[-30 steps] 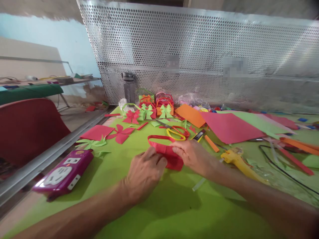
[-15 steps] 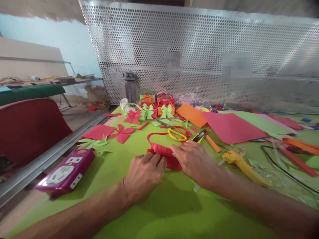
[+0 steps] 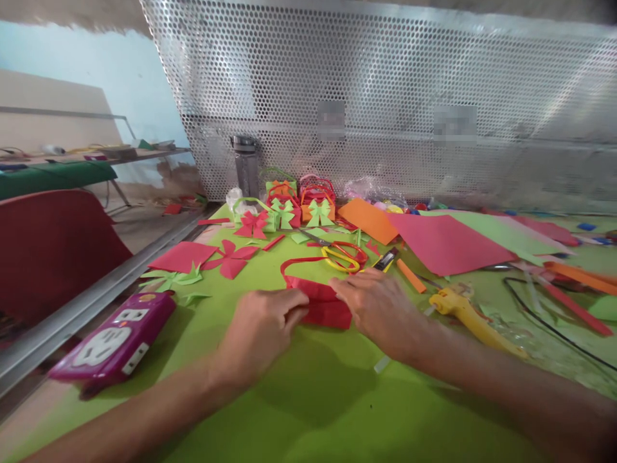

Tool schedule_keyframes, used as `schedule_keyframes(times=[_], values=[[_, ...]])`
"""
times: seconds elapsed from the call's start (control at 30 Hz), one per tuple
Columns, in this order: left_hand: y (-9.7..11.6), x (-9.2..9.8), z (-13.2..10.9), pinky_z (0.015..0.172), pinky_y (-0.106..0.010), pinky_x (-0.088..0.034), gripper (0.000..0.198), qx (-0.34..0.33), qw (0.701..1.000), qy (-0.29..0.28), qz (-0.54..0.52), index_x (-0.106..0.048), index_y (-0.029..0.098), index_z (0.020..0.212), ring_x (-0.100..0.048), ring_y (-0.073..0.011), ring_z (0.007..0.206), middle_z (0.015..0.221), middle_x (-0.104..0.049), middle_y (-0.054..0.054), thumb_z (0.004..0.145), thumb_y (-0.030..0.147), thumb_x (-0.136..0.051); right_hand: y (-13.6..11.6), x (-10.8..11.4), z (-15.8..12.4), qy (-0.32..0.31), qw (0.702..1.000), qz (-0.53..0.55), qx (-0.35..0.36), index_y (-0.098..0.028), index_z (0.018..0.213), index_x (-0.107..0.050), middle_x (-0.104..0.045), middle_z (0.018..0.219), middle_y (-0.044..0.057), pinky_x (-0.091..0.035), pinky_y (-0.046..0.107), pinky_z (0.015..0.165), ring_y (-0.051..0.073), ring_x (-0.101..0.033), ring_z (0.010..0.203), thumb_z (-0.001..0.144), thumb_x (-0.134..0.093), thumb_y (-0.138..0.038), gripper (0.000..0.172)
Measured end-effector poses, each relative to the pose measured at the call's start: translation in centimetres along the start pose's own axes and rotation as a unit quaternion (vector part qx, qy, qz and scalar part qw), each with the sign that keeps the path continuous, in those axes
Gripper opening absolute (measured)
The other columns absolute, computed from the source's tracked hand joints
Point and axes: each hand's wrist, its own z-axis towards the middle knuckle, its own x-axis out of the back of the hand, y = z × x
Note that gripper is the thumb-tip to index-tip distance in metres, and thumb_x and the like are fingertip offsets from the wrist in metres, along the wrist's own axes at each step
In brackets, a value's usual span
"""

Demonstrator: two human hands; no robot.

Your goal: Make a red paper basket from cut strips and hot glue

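A small red paper bag (image 3: 322, 308) with a looped handle strip lies before me on the green tabletop (image 3: 337, 405). Its left edge is pinched by my left hand (image 3: 263, 328), thumb and forefinger together. On the opposite side my right hand (image 3: 378, 308) has its fingers closed over the bag's right edge; part of the bag is hidden beneath them. Just beyond the bag are yellow-and-orange-handled scissors (image 3: 344, 256) and a utility knife (image 3: 385, 259). A yellow glue gun (image 3: 475, 321) lies to the right of my right hand.
A purple power strip (image 3: 113, 341) sits at left. Behind are red paper petals (image 3: 231, 259), several finished paper bags with bows (image 3: 284, 212) and a grey bottle (image 3: 245, 167). Coloured sheets (image 3: 446, 241) and a black cable (image 3: 544, 321) spread over the right. A perforated metal panel (image 3: 385, 77) stands behind.
My left hand has shifted left along the bag, from its front middle to its left edge, uncovering more of the front. My right hand stays on the right edge. The view has shifted slightly.
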Motion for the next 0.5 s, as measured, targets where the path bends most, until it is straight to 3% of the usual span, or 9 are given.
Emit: schedule_keyframes(times=[0.13,0.43,0.5], values=[[0.1,1.3,0.7,0.05,-0.018,-0.035,0.016,0.077,0.994,-0.04,-0.062,-0.067,0.017,0.07,-0.05,-0.0069,0.048,0.057,-0.063,0.005,0.078,0.014,-0.053,0.0,0.0,0.0,-0.004,1.0,0.001,0.0,-0.019,0.088,-0.061,-0.066,0.069,-0.001,-0.031,0.03,0.064,0.016,-0.059,0.066,0.078,-0.052,-0.003,0.021],[-0.1,2.0,0.8,0.053,-0.019,-0.035,0.015,0.076,0.996,-0.014,-0.037,-0.068,0.019,0.075,-0.05,-0.0072,0.049,0.063,-0.066,0.004,0.078,0.017,-0.054,-0.2,0.4,0.2,-0.04,0.999,0.016,0.001,-0.018,0.084,-0.059,-0.066,0.071,0.0,-0.03,0.031,0.064,0.017,-0.058,0.067,0.077,-0.051,-0.003,0.019],[-0.3,2.2,0.8,0.053,-0.02,-0.034,0.012,0.095,0.995,-0.031,-0.02,-0.068,0.019,0.077,-0.05,-0.0082,0.05,0.064,-0.066,0.003,0.078,0.02,-0.056,-0.3,0.7,0.2,-0.049,0.999,0.011,0.004,-0.018,0.082,-0.059,-0.066,0.07,0.001,-0.031,0.031,0.064,0.018,-0.059,0.067,0.075,-0.051,-0.002,0.019]])
